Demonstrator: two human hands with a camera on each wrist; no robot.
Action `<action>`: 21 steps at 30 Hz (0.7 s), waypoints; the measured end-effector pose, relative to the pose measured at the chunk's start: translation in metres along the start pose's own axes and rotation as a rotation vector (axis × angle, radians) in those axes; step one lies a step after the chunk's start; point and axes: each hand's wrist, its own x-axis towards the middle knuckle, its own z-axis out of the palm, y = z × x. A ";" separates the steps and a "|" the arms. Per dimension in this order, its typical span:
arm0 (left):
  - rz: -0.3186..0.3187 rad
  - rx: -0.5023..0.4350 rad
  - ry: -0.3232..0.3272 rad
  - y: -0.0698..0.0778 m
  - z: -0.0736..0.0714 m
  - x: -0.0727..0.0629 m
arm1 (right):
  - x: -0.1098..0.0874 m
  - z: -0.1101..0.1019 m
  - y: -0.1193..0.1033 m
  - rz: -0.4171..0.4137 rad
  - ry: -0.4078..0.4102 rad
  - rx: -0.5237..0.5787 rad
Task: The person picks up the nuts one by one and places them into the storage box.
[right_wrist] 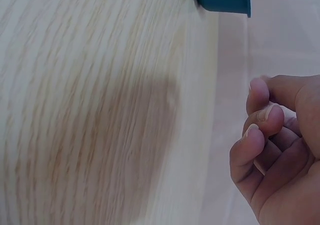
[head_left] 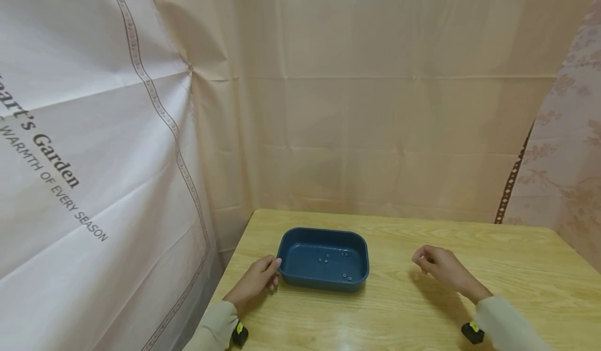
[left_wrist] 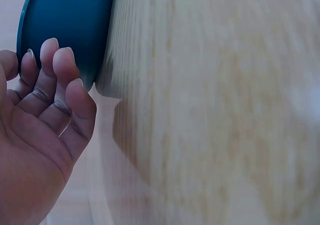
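A dark blue rectangular tray (head_left: 324, 286) with rounded corners sits on the table. Inside lie several small nuts (head_left: 345, 276), scattered in little groups over its floor. My left hand (head_left: 257, 279) holds the tray's left rim between thumb and index finger; in the left wrist view its other fingers curl loosely beside the blue wall. To the right of the tray, my right hand (head_left: 441, 268) hovers above the tabletop. Its fingers are loosely bent, with the thumb near the index fingertip and nothing visible between them.
The light wood table (head_left: 399, 314) has its back edge against a hanging beige cloth (head_left: 375, 132). White printed cloth (head_left: 94, 184) hangs along the left side, and flowered cloth (head_left: 563, 173) on the right. Each wrist carries a small black device (head_left: 472, 333).
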 end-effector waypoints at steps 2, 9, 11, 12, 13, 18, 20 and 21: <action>0.003 0.007 -0.003 0.000 0.000 0.000 | 0.001 0.001 -0.001 -0.015 0.005 -0.005; -0.005 0.015 -0.003 0.000 0.001 0.000 | 0.005 0.006 -0.005 -0.067 0.006 -0.008; -0.007 0.011 0.000 0.001 0.001 -0.001 | 0.007 0.007 -0.007 -0.073 0.005 -0.007; -0.005 0.007 0.001 0.001 0.001 -0.001 | 0.007 0.008 -0.008 -0.077 0.003 -0.004; -0.005 0.004 0.003 0.002 0.001 -0.002 | 0.008 0.009 -0.009 -0.080 0.004 -0.004; 0.001 -0.004 0.012 0.003 0.002 -0.002 | 0.011 0.012 -0.014 -0.092 0.006 0.002; 0.001 0.003 0.015 0.003 0.001 -0.001 | 0.013 0.014 -0.017 -0.092 0.002 0.004; 0.002 0.006 0.015 0.003 0.001 -0.001 | 0.013 0.014 -0.019 -0.093 -0.003 0.006</action>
